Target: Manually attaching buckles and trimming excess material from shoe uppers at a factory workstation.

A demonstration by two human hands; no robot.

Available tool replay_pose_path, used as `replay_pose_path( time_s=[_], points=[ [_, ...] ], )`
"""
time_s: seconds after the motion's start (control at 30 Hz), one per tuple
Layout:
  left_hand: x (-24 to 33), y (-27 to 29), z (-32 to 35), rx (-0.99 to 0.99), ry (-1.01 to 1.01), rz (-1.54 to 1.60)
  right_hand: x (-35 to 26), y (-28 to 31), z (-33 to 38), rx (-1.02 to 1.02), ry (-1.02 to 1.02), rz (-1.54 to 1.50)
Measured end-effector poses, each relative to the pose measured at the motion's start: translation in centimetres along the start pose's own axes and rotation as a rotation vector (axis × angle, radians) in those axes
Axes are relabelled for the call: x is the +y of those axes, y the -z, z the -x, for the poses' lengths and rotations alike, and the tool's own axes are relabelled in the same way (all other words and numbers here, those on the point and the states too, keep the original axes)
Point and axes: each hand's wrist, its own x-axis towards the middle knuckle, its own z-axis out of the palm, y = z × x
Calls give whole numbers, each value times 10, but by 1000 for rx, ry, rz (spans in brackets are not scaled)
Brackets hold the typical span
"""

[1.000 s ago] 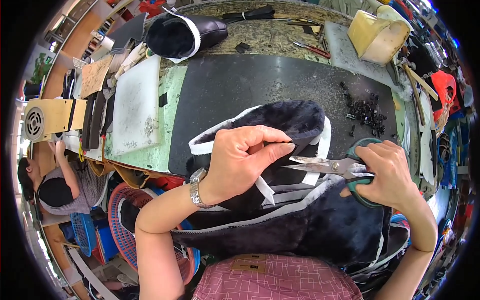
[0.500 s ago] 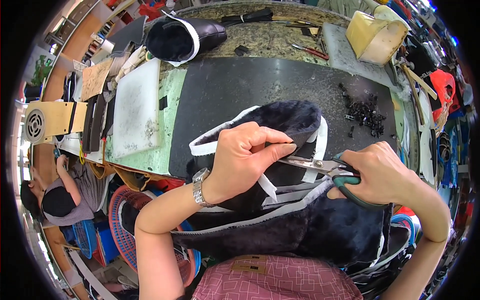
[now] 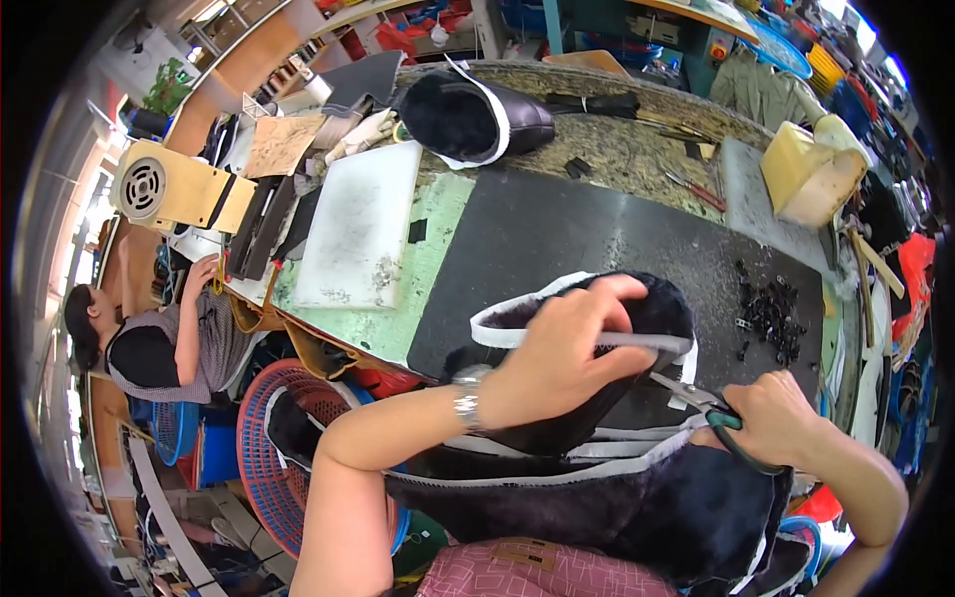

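Head cam: right hand [image 3: 774, 420] clamped on scissors [image 3: 704, 400]. Left hand [image 3: 552, 363] at fur-lined boot [image 3: 668, 298] rim, upper-left of scissors; can't tell if it's gripping. Lower-left of left hand: 1 red-blue basket [image 3: 261, 488], dark white-edged piece [image 3: 290, 418] inside.

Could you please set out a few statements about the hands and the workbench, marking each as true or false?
1. The right hand holds green-handled scissors. True.
2. The left hand is at the opening of a black fur-lined piece. True.
3. A watch is worn on the right wrist. False: the watch is on the left wrist.
4. Small black parts lie in a cluster on the dark mat. True.
5. The white board lies to the right of the dark mat. False: the white board lies to its left.
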Motion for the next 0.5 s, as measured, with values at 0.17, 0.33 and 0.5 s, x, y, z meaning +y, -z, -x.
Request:
replay_pose_path(
  time_s=[0.17,0.33,0.5],
  points=[
    [3,91,17,-636,570,-414,47,-4,6,-5,-240,-935],
    [13,176,-17,250,508,89,190,-99,95,494,-814,-912],
    [-111,231,-92,590,482,-503,223,-138,121,293,-1199,156]
  ],
)
